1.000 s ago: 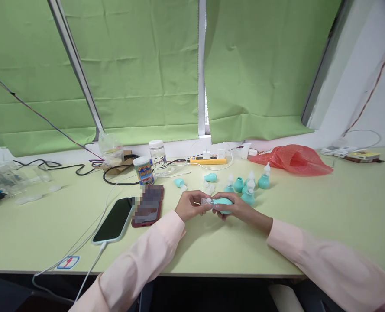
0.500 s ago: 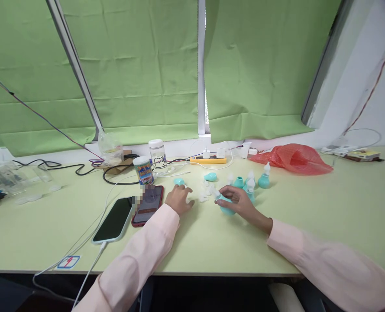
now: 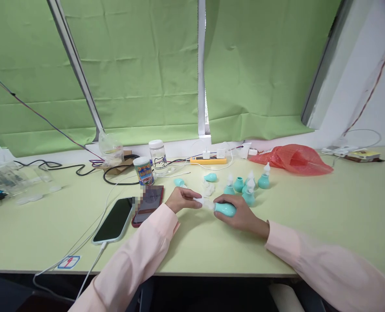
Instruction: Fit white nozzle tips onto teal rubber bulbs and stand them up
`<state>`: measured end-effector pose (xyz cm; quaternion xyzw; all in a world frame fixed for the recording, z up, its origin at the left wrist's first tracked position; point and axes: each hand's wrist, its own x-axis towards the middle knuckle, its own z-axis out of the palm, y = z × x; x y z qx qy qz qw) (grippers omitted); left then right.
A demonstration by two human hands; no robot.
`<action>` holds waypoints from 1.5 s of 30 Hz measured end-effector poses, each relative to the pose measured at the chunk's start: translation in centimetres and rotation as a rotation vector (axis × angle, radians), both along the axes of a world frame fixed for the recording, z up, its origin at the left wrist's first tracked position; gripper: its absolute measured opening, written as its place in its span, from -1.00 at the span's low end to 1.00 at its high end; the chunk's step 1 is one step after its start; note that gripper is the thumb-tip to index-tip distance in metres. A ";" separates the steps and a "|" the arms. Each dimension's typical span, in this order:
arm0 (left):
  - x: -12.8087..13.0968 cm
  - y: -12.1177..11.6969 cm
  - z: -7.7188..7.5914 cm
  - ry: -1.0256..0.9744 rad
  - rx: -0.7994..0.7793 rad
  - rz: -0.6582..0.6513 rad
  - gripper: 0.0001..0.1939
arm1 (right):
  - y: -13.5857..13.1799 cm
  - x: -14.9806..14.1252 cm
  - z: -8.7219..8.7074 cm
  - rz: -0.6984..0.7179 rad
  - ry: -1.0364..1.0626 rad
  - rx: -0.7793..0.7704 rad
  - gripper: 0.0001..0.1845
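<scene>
My right hand (image 3: 242,211) is wrapped round a teal squeeze bulb (image 3: 225,209), held on its side with its neck to the left. A translucent nozzle tip (image 3: 207,203) sits at that neck, between my hands. Thumb and fingers of my left hand (image 3: 182,199) pinch the nozzle's far end; whether another small piece is in the pinch I cannot make out. Behind them lies a small heap of whitish translucent pieces (image 3: 208,188). To the right stand several teal bulbs (image 3: 248,198), most with clear nozzles upright, and one open-necked bulb (image 3: 238,185).
Two more teal bulbs (image 3: 210,177) lie behind my hands. Two phones (image 3: 113,220) are left of my left forearm, with a printed can (image 3: 143,171) and clear jar (image 3: 158,157) behind. A yellow power strip (image 3: 208,160) and red plastic bag (image 3: 292,160) lie at the back.
My left hand has gone from spread fingers above the table to pinching the nozzle, moving right. My right hand has turned the bulb more level, its neck toward the left hand.
</scene>
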<state>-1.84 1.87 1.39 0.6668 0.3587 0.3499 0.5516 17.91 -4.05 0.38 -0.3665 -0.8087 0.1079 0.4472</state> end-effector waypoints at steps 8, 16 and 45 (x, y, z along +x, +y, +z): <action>-0.2 0.1 -0.2 -0.041 -0.056 0.002 -0.67 | -0.2 0.0 -0.8 -0.031 -0.081 0.192 -0.78; 0.1 -0.7 0.6 -0.027 -0.079 -0.101 -0.73 | -0.1 0.1 -0.6 0.016 -0.045 0.164 -0.78; 1.0 -1.1 0.3 -0.073 -0.113 -0.085 -0.72 | 0.1 -0.4 -0.1 0.088 0.344 -0.560 -0.71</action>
